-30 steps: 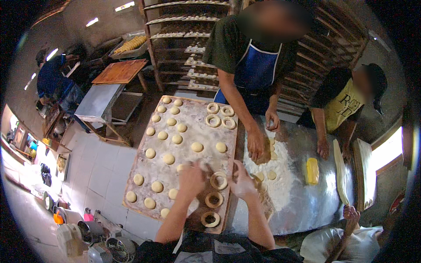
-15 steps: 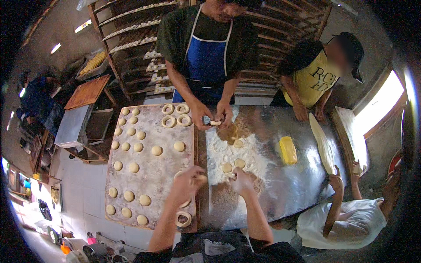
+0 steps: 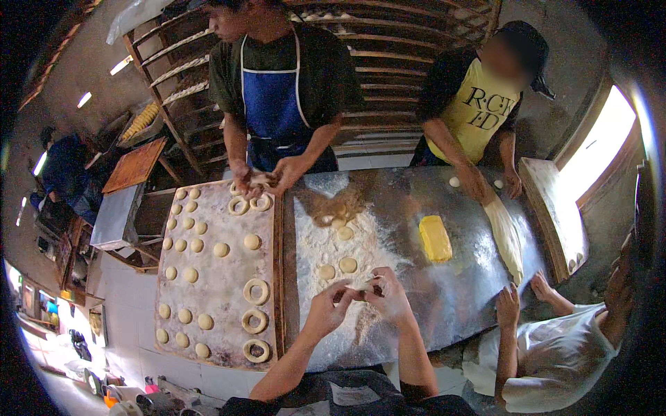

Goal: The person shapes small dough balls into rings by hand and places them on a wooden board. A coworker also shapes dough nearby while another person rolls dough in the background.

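Observation:
Both my hands are raised over the floury part of the metal table. My left hand (image 3: 333, 301) and my right hand (image 3: 381, 295) pinch a small piece of pale dough (image 3: 360, 287) between them. Just beyond them, flattened dough rounds (image 3: 347, 265) lie in scattered flour (image 3: 378, 246). To the left is a floured wooden board (image 3: 218, 284) bearing several dough balls (image 3: 221, 249) and, along its right side, rings of dough (image 3: 256, 291).
Across the table, an aproned co-worker's hands (image 3: 260, 180) handle dough above the board. At the right, two other people grip a long dough strip (image 3: 505, 232) near a yellow block (image 3: 436, 238). Wooden racks (image 3: 388, 55) stand behind; another person (image 3: 69, 177) works far left.
My left hand has moved from the board onto the flour side, joining my right on the dough piece. The aproned co-worker's hands have shifted left to the board's far corner.

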Demonstrator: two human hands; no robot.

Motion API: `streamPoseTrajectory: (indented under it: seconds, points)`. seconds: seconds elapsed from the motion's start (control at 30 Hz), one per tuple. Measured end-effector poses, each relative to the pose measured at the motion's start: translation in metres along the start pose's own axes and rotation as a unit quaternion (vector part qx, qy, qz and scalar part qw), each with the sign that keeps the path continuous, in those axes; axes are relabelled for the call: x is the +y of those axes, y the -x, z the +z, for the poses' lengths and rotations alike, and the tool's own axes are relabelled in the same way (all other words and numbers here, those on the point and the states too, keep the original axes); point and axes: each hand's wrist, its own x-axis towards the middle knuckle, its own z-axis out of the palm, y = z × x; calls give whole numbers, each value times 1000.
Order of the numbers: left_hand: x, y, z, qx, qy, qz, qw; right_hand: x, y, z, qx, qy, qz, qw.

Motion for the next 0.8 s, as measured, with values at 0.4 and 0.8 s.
streamPoseTrajectory:
  seconds: [0.4, 0.8]
  points:
    - [31, 5, -9, 137, -205, 112, 963, -24, -26, 41, 7, 77, -76, 994]
    - [11, 26, -44, 145, 274, 87, 947, -68, -4, 73, -83, -157, -119, 977]
